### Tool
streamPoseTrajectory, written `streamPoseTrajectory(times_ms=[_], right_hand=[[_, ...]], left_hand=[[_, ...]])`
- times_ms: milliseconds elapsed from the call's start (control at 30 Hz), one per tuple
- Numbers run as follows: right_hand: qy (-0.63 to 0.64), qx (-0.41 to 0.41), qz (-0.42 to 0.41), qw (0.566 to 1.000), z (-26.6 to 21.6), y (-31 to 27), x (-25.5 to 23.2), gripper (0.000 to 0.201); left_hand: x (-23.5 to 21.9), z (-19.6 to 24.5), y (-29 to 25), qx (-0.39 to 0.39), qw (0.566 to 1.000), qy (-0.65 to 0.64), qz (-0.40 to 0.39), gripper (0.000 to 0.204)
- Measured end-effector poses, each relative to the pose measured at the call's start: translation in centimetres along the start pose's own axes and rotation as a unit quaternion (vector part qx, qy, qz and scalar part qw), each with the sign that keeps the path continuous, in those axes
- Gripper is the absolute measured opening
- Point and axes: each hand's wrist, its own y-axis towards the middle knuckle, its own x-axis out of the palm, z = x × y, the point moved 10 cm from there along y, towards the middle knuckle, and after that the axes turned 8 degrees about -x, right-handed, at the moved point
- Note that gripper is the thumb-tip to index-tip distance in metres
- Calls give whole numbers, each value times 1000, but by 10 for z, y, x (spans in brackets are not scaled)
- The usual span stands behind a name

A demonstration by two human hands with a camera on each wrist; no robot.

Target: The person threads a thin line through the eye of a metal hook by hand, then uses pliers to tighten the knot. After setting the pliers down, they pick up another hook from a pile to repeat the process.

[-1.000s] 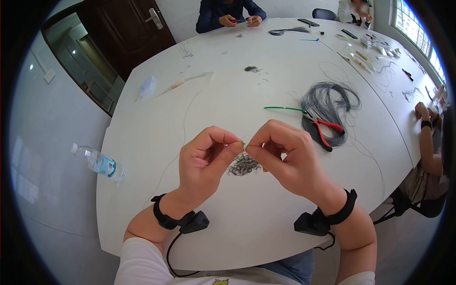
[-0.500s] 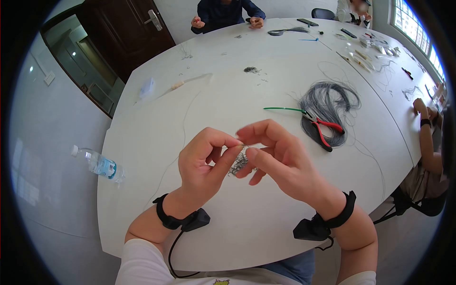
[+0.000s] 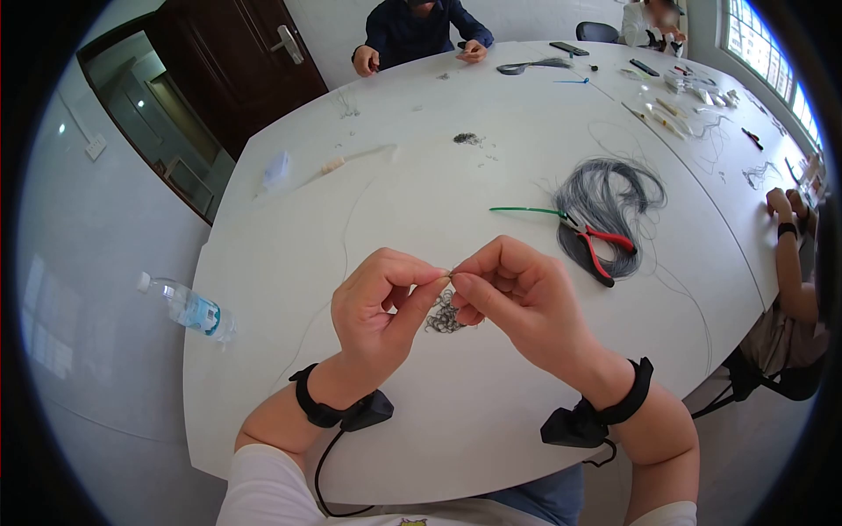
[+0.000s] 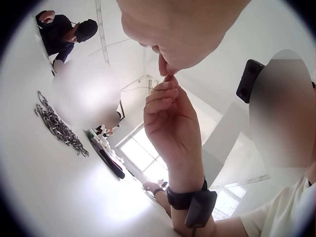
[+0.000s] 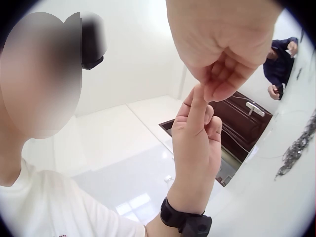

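Observation:
My left hand and right hand meet fingertip to fingertip above the table, each pinching a tiny thin wire between thumb and index finger. Most of the wire is hidden by the fingertips. Behind and below the hands, a pile of small curled grey wire pieces lies on the white table, partly covered by the right fingers in the head view. In the left wrist view, the right hand reaches up to the left fingertips. The right wrist view shows the left hand touching the right fingertips.
To the right lie a bundle of long grey strands, red-handled pliers and a green tie. A plastic bottle lies at the left edge. A smaller dark pile is farther back. Other people sit around the table.
Half a second ago the right fingers were spread apart while the left held the thin wire; now the right thumb and index finger pinch at it again. The left hand keeps its pinch.

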Motion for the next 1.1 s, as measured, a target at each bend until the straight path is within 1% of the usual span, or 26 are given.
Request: streamPoseTrajectory(times_ms=[33, 67, 133, 333, 467, 533, 567, 633, 700, 733, 800, 833, 933, 1100], right_hand=[[-1, -1, 0, 1000, 0, 0, 0, 15], [-8, -8, 1, 1000, 0, 0, 0, 15], [-16, -16, 2, 1000, -1, 1, -1, 14], [-51, -52, 0, 997, -6, 2, -2, 12], [-81, -83, -8, 993, -10, 3, -3, 10], [-88, -93, -11, 992, -11, 3, -3, 9], [-90, -90, -14, 992, -10, 3, -3, 9], [-92, -90, -19, 991, -11, 3, -3, 9], [-32, -52, -26, 998, -5, 4, -2, 9], [-32, -54, -28, 998, -5, 4, -2, 9], [21, -28, -39, 999, 0, 5, -1, 9], [20, -30, -41, 999, 1, 5, -1, 9], [24, -34, -51, 998, 0, 5, 0, 10], [9, -42, -51, 998, -2, 5, -1, 9]], left_hand=[[0, -4, 0, -19, 1000, -22, -2, 12], [0, -4, -1, -19, 1000, -23, -2, 12], [2, -11, -1, -53, 997, -59, -15, 9], [4, -13, -1, -76, 991, -111, -23, 6], [3, -12, -1, -73, 992, -102, -22, 6], [3, -8, -1, -57, 996, -60, -28, 7], [2, -8, -1, -54, 996, -60, -28, 7], [1, 0, 0, -13, 999, -29, -20, 9], [1, 2, 1, 1, 1000, -25, -16, 10], [0, 5, 1, 12, 1000, -21, -13, 11], [-3, 13, 3, 36, 999, 7, -14, 12], [-2, 18, 3, 54, 998, 33, -19, 13], [-3, 23, 3, 72, 996, 55, -21, 14], [-2, 27, 4, 97, 993, 57, -23, 14]])
